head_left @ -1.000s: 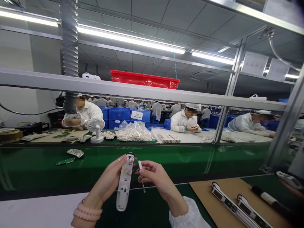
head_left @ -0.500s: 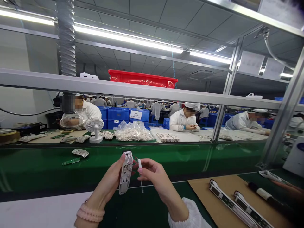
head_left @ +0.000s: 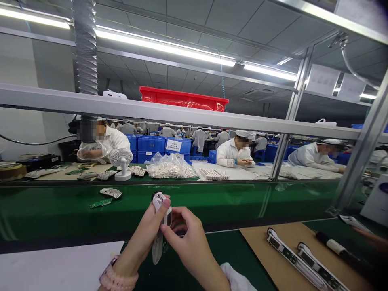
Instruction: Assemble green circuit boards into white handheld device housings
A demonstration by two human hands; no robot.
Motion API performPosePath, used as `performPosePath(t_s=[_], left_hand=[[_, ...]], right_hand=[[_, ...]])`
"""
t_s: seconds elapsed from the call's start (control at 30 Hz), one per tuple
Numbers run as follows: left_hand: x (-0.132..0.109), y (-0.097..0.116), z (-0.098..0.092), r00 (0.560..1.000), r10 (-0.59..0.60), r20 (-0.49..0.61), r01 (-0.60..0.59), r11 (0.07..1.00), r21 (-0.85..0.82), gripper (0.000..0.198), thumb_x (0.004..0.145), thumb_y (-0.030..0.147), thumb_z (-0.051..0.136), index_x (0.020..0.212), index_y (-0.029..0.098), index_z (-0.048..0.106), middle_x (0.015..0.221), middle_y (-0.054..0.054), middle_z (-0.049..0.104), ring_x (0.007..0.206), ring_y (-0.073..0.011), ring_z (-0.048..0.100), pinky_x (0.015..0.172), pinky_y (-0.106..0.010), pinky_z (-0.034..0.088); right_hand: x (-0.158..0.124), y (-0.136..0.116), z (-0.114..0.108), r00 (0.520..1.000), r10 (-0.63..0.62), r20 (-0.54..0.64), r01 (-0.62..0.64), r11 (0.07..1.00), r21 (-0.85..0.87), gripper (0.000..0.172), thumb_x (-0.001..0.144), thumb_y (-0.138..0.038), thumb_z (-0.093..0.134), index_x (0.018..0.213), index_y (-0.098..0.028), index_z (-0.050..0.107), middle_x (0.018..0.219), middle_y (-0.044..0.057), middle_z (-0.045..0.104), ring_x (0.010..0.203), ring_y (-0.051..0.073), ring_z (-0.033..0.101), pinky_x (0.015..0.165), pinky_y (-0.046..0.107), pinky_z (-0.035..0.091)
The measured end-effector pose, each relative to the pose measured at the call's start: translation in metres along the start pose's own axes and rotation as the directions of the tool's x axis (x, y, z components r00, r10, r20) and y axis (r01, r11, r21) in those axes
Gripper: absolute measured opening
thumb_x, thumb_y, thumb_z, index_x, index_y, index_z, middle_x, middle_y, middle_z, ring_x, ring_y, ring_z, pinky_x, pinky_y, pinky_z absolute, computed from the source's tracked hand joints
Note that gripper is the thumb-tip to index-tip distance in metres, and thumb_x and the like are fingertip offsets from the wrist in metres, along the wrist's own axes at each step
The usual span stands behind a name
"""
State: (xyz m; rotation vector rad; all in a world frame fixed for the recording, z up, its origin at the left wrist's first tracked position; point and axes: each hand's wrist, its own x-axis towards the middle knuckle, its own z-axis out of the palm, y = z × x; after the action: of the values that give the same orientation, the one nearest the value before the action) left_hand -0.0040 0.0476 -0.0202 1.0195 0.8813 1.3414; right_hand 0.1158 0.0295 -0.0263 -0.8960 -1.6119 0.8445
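My left hand [head_left: 148, 228] is closed around a long white plastic housing [head_left: 157, 252], held upright with its dark-tipped end on top. The housing is turned nearly edge-on, so its inside is mostly hidden. Against its right side sits a small white piece with a dark window [head_left: 169, 217]. My right hand [head_left: 189, 238] pinches this piece between thumb and fingers; the fingertips behind it are partly hidden. Both hands are over the near edge of the green conveyor belt [head_left: 230, 202].
On the belt lie a white shell part [head_left: 111, 192] and a green circuit board [head_left: 100, 203]. Two long white assemblies [head_left: 295, 258] rest on brown cardboard [head_left: 257, 238] at right, beside a dark-handled tool [head_left: 335, 244]. A small fan [head_left: 122, 163] stands beyond the belt. Co-workers sit opposite.
The housing has turned edge-on, and its wires no longer show. My right hand has brought the small white piece against it. The shell part and circuit board have shifted right with the belt.
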Motion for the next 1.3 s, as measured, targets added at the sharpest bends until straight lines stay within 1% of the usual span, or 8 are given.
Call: performPosePath(t_s=[0.13, 0.23, 0.37, 0.63, 0.77, 0.97, 1.1, 1.3], left_hand=[[-0.003, 0.005, -0.002, 0.997, 0.048, 0.063, -0.050, 0.999, 0.022, 0.057, 0.075, 0.063, 0.057, 0.111, 0.020, 0.048, 0.081, 0.000, 0.056, 0.067, -0.0157, 0.057, 0.059, -0.027, 0.047], [-0.010, 0.013, -0.007, 0.987, 0.041, 0.157, -0.060, 0.991, 0.116, 0.078, 0.067, 0.044, 0.076, 0.129, 0.023, 0.033, 0.090, -0.002, 0.058, 0.080, -0.0195, 0.059, 0.070, -0.030, 0.049], [-0.014, 0.022, -0.018, 0.965, -0.024, 0.261, -0.056, 0.954, 0.295, 0.097, 0.068, 0.026, 0.073, 0.142, 0.024, 0.011, 0.090, -0.001, 0.061, 0.084, -0.0203, 0.059, 0.079, -0.032, 0.046], [-0.007, 0.022, -0.012, 0.972, 0.214, 0.100, -0.234, 0.817, 0.528, 0.095, 0.082, 0.025, 0.055, 0.145, 0.030, -0.016, 0.087, 0.001, 0.057, 0.077, -0.0184, 0.058, 0.083, -0.034, 0.042], [-0.010, 0.017, -0.006, 0.972, 0.221, 0.080, -0.225, 0.775, 0.590, 0.084, 0.088, 0.031, 0.046, 0.146, 0.030, -0.015, 0.081, 0.001, 0.056, 0.070, -0.0194, 0.057, 0.073, -0.033, 0.042], [-0.012, 0.014, -0.008, 0.968, 0.191, 0.160, -0.248, 0.813, 0.528, 0.082, 0.086, 0.034, 0.049, 0.148, 0.027, -0.003, 0.078, 0.000, 0.057, 0.078, -0.0201, 0.060, 0.082, -0.034, 0.042], [-0.015, 0.019, -0.007, 0.990, 0.098, 0.099, -0.119, 0.963, 0.242, 0.093, 0.070, 0.030, 0.068, 0.147, 0.031, 0.015, 0.080, 0.001, 0.060, 0.068, -0.0174, 0.058, 0.073, -0.030, 0.046], [-0.014, 0.022, 0.007, 0.997, -0.024, -0.078, 0.033, 0.993, 0.117, 0.058, 0.079, 0.048, 0.058, 0.131, 0.029, 0.040, 0.073, 0.002, 0.055, 0.062, -0.0169, 0.058, 0.060, -0.027, 0.046]], right_hand=[[0.005, -0.003, -0.007, 0.987, 0.122, 0.103, -0.152, 0.919, 0.364, 0.032, 0.071, -0.032, 0.073, 0.097, -0.016, 0.063, 0.088, 0.004, 0.061, 0.077, 0.015, 0.057, 0.064, 0.026, 0.051], [0.008, -0.003, -0.014, 0.968, 0.178, 0.174, -0.245, 0.812, 0.530, 0.035, 0.070, -0.034, 0.075, 0.097, -0.014, 0.064, 0.090, 0.005, 0.063, 0.077, 0.014, 0.058, 0.064, 0.025, 0.051], [0.009, -0.002, -0.018, 0.969, 0.177, 0.170, -0.241, 0.815, 0.527, 0.035, 0.069, -0.035, 0.076, 0.095, -0.014, 0.066, 0.090, 0.005, 0.064, 0.075, 0.015, 0.059, 0.065, 0.027, 0.051], [0.009, 0.004, -0.012, 0.983, 0.137, 0.121, -0.180, 0.840, 0.512, 0.058, 0.066, -0.036, 0.079, 0.118, -0.021, 0.057, 0.081, -0.001, 0.056, 0.069, 0.011, 0.054, 0.065, 0.025, 0.050], [0.009, 0.005, -0.014, 0.976, 0.099, 0.192, -0.180, 0.867, 0.466, 0.044, 0.067, -0.035, 0.078, 0.106, -0.019, 0.063, 0.086, 0.001, 0.058, 0.076, 0.011, 0.054, 0.071, 0.024, 0.048], [0.008, 0.004, -0.023, 0.946, 0.119, 0.302, -0.243, 0.877, 0.415, 0.041, 0.070, -0.031, 0.074, 0.107, -0.020, 0.064, 0.085, 0.002, 0.061, 0.077, 0.013, 0.056, 0.073, 0.029, 0.049], [0.003, -0.001, -0.022, 0.982, 0.010, 0.190, -0.047, 0.980, 0.193, 0.041, 0.077, -0.029, 0.066, 0.117, -0.022, 0.060, 0.097, 0.005, 0.061, 0.083, 0.016, 0.057, 0.074, 0.029, 0.050], [-0.010, -0.003, -0.002, 0.986, -0.156, 0.065, 0.165, 0.968, -0.188, 0.068, 0.080, -0.022, 0.059, 0.139, -0.031, 0.028, 0.091, 0.000, 0.060, 0.079, 0.015, 0.060, 0.072, 0.029, 0.051]])
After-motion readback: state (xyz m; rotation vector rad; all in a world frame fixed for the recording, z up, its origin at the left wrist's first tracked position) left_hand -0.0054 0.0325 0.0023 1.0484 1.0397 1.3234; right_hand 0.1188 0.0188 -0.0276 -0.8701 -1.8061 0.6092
